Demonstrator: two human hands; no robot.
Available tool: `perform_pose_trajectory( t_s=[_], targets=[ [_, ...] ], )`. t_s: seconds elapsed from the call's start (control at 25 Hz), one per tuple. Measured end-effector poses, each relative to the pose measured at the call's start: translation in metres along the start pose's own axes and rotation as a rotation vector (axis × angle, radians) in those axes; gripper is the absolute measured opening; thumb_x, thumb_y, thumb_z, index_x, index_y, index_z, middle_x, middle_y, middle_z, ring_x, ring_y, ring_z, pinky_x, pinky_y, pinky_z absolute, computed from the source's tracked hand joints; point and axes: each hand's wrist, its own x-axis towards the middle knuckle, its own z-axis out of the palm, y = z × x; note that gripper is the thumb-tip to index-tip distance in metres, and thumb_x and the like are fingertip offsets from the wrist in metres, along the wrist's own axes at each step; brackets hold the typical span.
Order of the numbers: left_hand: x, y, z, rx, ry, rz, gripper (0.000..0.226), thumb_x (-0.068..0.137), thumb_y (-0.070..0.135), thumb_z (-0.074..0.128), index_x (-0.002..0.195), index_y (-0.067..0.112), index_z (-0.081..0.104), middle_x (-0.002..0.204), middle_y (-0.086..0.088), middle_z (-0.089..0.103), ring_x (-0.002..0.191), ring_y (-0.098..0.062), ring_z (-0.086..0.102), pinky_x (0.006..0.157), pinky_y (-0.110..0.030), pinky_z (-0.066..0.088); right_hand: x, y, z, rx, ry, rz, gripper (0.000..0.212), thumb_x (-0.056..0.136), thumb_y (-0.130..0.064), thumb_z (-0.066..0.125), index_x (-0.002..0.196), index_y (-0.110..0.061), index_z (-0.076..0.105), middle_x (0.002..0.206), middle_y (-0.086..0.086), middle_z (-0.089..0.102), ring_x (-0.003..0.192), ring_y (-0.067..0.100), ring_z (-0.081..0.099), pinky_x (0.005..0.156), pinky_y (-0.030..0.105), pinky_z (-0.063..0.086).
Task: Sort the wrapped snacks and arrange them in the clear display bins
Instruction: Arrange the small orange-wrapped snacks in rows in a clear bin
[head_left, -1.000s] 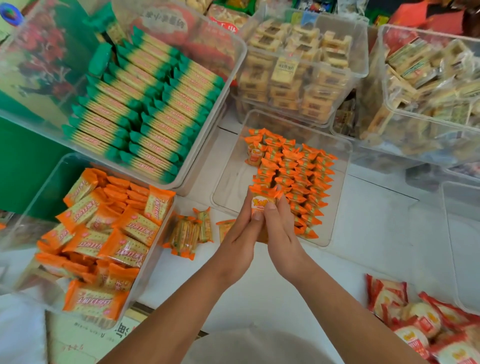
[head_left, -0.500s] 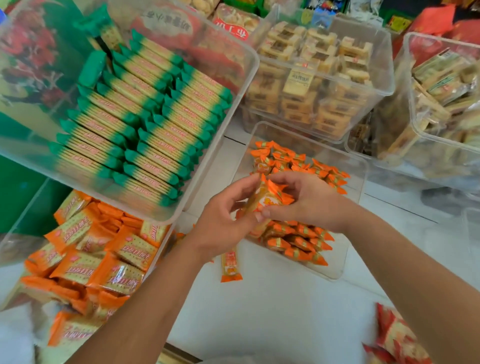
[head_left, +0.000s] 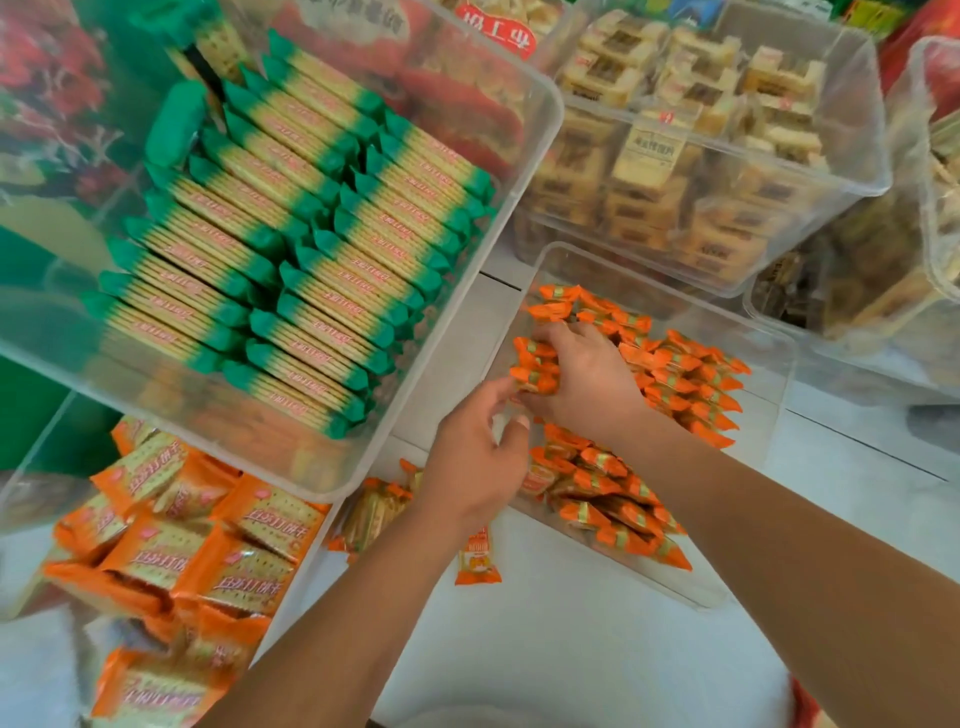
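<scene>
A small stack of orange foil-wrapped candies (head_left: 535, 366) is clamped in the curled fingers of the right hand (head_left: 587, 384), over the left side of the shallow clear plastic bin (head_left: 774, 395), right against the laid rows of orange candies (head_left: 691, 384). The left hand (head_left: 475, 465) is held just beside it, fingers loosely spread, nothing gripped. Setting the stack down as a fresh row is judged to be the step in hand.

And here the risks are weighed. The wrappers look slick, so the stack could fan apart the instant it is released. The neighbouring rows could be nudged askew by the knuckles pressed close to them. The near rows are crossed by the right forearm and could be dragged on withdrawal. One loose orange-wrapped candy (head_left: 478, 564) on the white counter (head_left: 571, 649), under the left wrist, could be swept aside.
</scene>
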Motion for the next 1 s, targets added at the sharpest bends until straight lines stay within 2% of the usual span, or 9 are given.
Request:
perform_pose_trajectory(
  t_s=[0.12, 0.24, 0.4, 0.52, 0.64, 0.72, 0.76, 0.88, 1.0],
  targets=[
    [0.004, -0.003, 0.008, 0.020, -0.051, -0.068, 0.043, 0.103, 0.022, 0.056, 0.146, 0.028, 0.053, 0.142, 0.016, 0.056, 0.133, -0.003, 0.051, 0.115, -0.029, 0.041, 0.004, 0.005, 0.012, -0.308, 0.109, 0.020, 0.074, 0.067, -0.057, 0.084, 0.128, -0.020, 0.063, 0.130, 0.009, 0.052, 0.123, 0.036, 0.044, 0.098, 0.051, 0.040],
    [-0.006, 0.000, 0.000, -0.025, -0.017, -0.041, 0.037, 0.102, 0.019, 0.058, 0.135, 0.033, 0.060, 0.128, 0.020, 0.064, 0.114, 0.007, 0.060, 0.096, -0.011, 0.048, 0.005, 0.006, 0.007, -0.330, 0.110, 0.064, 0.077, 0.068, -0.064, 0.081, 0.131, -0.024, 0.062, 0.126, 0.008, 0.050, 0.121, 0.036, 0.045, 0.096, 0.050, 0.037],
    [-0.052, -0.025, -0.027, -0.084, 0.160, 0.005, 0.020, 0.100, 0.023, 0.064, 0.116, 0.034, 0.069, 0.102, 0.013, 0.073, 0.094, -0.010, 0.070, 0.078, -0.032, 0.060, -0.031, -0.006, -0.017, 0.022, 0.282, -0.016, 0.049, 0.080, -0.048, 0.078, 0.118, -0.019, 0.071, 0.113, 0.003, 0.063, 0.110, 0.032, 0.060, 0.090, 0.046, 0.051],
    [-0.098, -0.067, -0.037, -0.002, 0.227, 0.017, 0.021, 0.097, 0.016, 0.065, 0.106, 0.034, 0.071, 0.099, 0.015, 0.073, 0.093, -0.012, 0.069, 0.077, -0.033, 0.058, -0.096, -0.053, -0.012, 0.332, 0.390, -0.146, 0.015, 0.094, -0.032, 0.069, 0.100, -0.019, 0.073, 0.094, -0.004, 0.068, 0.089, 0.021, 0.067, 0.076, 0.037, 0.055],
    [-0.125, -0.119, -0.045, 0.452, 0.306, 0.086, 0.033, 0.089, 0.020, 0.065, 0.122, 0.021, 0.068, 0.137, -0.002, 0.063, 0.126, -0.023, 0.058, 0.097, -0.040, 0.055, -0.173, -0.089, 0.043, 0.414, 0.174, -0.264, 0.016, 0.098, -0.033, 0.063, 0.098, -0.021, 0.073, 0.097, -0.006, 0.069, 0.091, 0.019, 0.067, 0.073, 0.041, 0.057],
    [-0.123, -0.139, -0.050, 0.617, 0.239, 0.064, 0.057, 0.087, 0.021, 0.068, 0.141, 0.016, 0.053, 0.158, -0.014, 0.041, 0.144, -0.035, 0.042, 0.108, -0.048, 0.046, -0.200, -0.088, 0.090, 0.248, -0.010, -0.233, 0.036, 0.099, -0.047, 0.055, 0.120, -0.021, 0.069, 0.127, 0.002, 0.064, 0.121, 0.024, 0.062, 0.083, 0.045, 0.060],
    [-0.118, -0.143, -0.051, 0.671, 0.188, 0.026, 0.066, 0.087, 0.022, 0.068, 0.148, 0.017, 0.044, 0.164, -0.014, 0.031, 0.148, -0.038, 0.035, 0.112, -0.050, 0.042, -0.202, -0.085, 0.108, 0.147, -0.139, -0.157, 0.053, 0.098, -0.056, 0.047, 0.137, -0.022, 0.059, 0.148, 0.009, 0.051, 0.140, 0.030, 0.047, 0.099, 0.049, 0.056],
    [-0.103, -0.151, -0.048, 0.819, 0.062, -0.052, 0.079, 0.093, 0.032, 0.062, 0.161, 0.025, 0.020, 0.170, -0.012, 0.013, 0.152, -0.040, 0.025, 0.118, -0.054, 0.035, -0.189, -0.080, 0.128, 0.016, -0.407, 0.067, 0.075, 0.099, -0.065, 0.028, 0.163, -0.029, 0.013, 0.173, 0.007, -0.005, 0.159, 0.032, -0.007, 0.129, 0.047, 0.012],
    [-0.102, -0.158, -0.039, 0.860, 0.038, -0.044, 0.070, 0.097, 0.032, 0.057, 0.159, 0.031, 0.023, 0.165, -0.010, 0.020, 0.144, -0.039, 0.034, 0.110, -0.053, 0.042, -0.189, -0.071, 0.133, 0.092, -0.365, 0.096, 0.067, 0.103, -0.057, 0.036, 0.162, -0.032, 0.019, 0.172, 0.006, 0.004, 0.158, 0.031, 0.003, 0.126, 0.050, 0.023]
  ],
)
